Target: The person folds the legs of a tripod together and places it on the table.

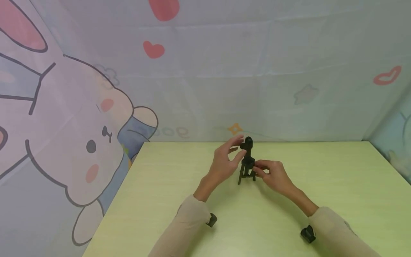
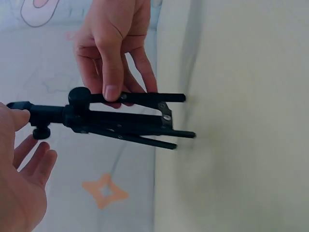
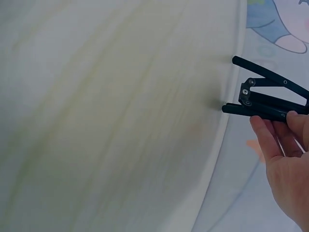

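Fingers apart on left hand (image 1: 223, 160), with thumb at top of black tripod (image 1: 248, 161). Next, tripod between both hands, long way nearly straight up and down, head up, legs pointing down at yellow table (image 1: 257, 221). Then right hand (image 1: 277, 175), pinched on one leg.

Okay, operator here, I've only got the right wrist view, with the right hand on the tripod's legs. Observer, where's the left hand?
Observer: In the head view, the left hand is at the tripod's upper end.
Operator: Anything sticking out up there?
Observer: Yes, the left wrist view shows a round knob jutting out near the top.
Operator: And back along the arms?
Observer: The head view shows a small black object beside the left sleeve.
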A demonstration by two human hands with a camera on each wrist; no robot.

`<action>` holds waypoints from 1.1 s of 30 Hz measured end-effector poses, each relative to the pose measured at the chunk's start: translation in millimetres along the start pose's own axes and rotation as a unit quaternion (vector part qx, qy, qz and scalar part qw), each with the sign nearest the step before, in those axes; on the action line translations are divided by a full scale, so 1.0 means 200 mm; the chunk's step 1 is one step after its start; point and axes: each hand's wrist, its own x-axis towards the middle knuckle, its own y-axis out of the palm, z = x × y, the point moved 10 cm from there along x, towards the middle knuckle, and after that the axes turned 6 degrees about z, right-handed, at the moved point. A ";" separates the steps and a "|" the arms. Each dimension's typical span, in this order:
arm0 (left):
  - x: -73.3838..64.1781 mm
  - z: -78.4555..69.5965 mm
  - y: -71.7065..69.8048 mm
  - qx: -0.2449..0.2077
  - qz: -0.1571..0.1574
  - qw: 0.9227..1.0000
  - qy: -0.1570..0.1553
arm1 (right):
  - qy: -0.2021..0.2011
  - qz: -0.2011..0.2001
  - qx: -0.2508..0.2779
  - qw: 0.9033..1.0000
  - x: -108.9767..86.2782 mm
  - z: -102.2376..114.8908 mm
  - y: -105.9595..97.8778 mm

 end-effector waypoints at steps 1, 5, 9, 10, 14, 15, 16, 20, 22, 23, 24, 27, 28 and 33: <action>-0.02 0.03 -0.01 -0.006 -0.002 1.000 -0.013 | -0.001 0.000 -0.002 1.000 0.00 0.00 0.00; -0.11 0.14 -0.01 -0.018 0.009 0.997 -0.072 | 0.000 0.005 -0.016 1.000 -0.01 -0.01 0.00; -0.21 0.26 0.03 -0.014 0.064 0.988 -0.138 | 0.005 0.014 -0.014 1.000 -0.01 -0.02 0.00; -0.23 0.28 0.04 -0.015 0.081 0.985 -0.151 | 0.006 0.017 -0.010 1.000 0.00 -0.02 0.00; -0.29 0.34 0.10 -0.017 0.131 0.975 -0.178 | 0.014 0.030 0.003 0.999 0.00 -0.03 0.00; -0.30 0.35 0.11 -0.019 0.137 0.974 -0.179 | 0.018 0.034 0.007 0.999 0.00 -0.03 0.00; -0.31 0.36 0.12 -0.020 0.142 0.973 -0.180 | 0.022 0.039 0.009 0.999 0.00 -0.03 0.01; -0.33 0.40 0.16 -0.025 0.157 0.970 -0.183 | 0.034 0.056 0.010 0.998 -0.01 -0.05 0.03; -0.33 0.41 0.18 -0.030 0.165 0.969 -0.184 | 0.036 0.060 0.010 0.998 -0.01 -0.05 0.03; -0.33 0.41 0.19 -0.032 0.168 0.968 -0.182 | 0.036 0.061 0.010 0.997 -0.01 -0.05 0.03; -0.33 0.41 0.19 -0.035 0.170 0.968 -0.180 | 0.036 0.062 0.011 0.997 -0.02 -0.06 0.03; -0.32 0.41 0.21 -0.037 0.174 0.969 -0.173 | 0.034 0.064 0.013 0.997 -0.01 -0.06 0.03; -0.32 0.41 0.21 -0.036 0.176 0.969 -0.171 | 0.032 0.065 0.013 0.997 -0.01 -0.06 0.03; -0.31 0.40 0.22 -0.026 0.182 0.968 -0.171 | 0.028 0.076 0.016 0.997 -0.01 -0.07 0.04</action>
